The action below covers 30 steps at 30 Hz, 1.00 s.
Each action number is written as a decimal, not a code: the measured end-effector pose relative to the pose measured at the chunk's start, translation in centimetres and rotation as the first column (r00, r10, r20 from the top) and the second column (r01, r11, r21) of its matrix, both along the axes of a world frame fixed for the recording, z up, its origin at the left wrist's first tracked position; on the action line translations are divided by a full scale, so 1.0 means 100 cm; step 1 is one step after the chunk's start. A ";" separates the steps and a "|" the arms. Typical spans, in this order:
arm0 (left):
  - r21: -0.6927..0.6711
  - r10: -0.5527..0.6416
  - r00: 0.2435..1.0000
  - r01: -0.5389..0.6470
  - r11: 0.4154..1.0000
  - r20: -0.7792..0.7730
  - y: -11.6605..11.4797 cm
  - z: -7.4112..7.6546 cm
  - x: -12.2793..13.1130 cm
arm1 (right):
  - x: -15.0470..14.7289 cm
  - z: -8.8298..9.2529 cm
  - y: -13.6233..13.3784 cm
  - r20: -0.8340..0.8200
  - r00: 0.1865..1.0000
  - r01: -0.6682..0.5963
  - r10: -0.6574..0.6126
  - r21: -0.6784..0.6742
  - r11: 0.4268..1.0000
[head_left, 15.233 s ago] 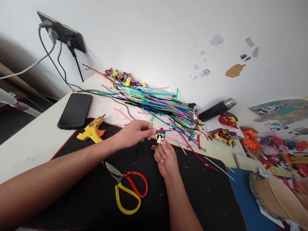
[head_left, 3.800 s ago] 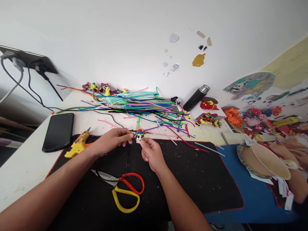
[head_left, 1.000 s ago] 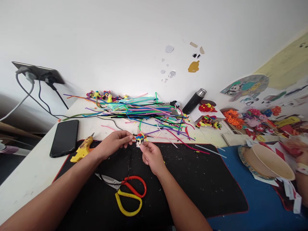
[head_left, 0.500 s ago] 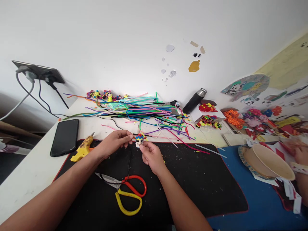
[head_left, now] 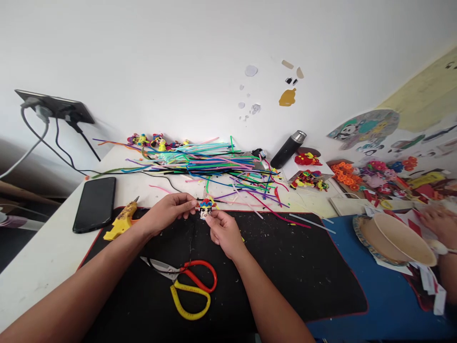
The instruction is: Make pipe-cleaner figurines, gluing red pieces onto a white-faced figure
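A small craft figure (head_left: pixel 206 208) with a white face and a red and blue headpiece is held above the far edge of the black mat (head_left: pixel 293 267). My left hand (head_left: pixel 167 212) pinches it from the left with closed fingertips. My right hand (head_left: pixel 223 231) pinches it from below and to the right, fingers curled. A thin black strand hangs down from the figure over the mat.
Scissors (head_left: pixel 185 283) with red and yellow handles lie on the mat near me. A yellow glue gun (head_left: pixel 121 222) and a black phone (head_left: pixel 94 204) lie at left. A heap of coloured pipe cleaners (head_left: pixel 214 164) and a black flask (head_left: pixel 288 148) lie behind. Another person's hand (head_left: pixel 437 224) is by paper bowls (head_left: pixel 396 236) at right.
My hands and the figure have hardly moved over the last second. The other person's hand at right has come further into view near the paper bowls.
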<state>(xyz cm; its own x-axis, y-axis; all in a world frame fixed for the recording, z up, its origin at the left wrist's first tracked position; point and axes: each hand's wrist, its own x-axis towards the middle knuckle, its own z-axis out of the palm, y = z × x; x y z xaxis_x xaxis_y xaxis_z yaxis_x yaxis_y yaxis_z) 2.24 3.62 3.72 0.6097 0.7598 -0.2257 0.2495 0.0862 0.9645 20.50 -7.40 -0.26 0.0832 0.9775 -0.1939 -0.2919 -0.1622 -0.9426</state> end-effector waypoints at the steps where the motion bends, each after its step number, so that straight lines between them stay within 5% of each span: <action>1: -0.002 0.001 1.000 -0.001 1.000 -0.002 0.000 0.001 0.000 | 0.000 0.000 0.000 0.001 1.000 0.002 -0.002 0.000 1.000; 30: 0.014 -0.013 0.999 0.014 1.000 -0.029 -0.003 0.007 0.002 | 0.000 0.001 0.000 -0.021 1.000 0.006 -0.006 -0.006 1.000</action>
<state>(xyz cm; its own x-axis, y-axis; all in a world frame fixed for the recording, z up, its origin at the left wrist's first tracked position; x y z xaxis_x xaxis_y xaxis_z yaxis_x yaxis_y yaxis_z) 2.48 3.27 4.38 0.6134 0.7548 -0.2325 0.2786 0.0687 0.9579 20.50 -7.42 -0.19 0.0851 0.9758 -0.2014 -0.3130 -0.1657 -0.9352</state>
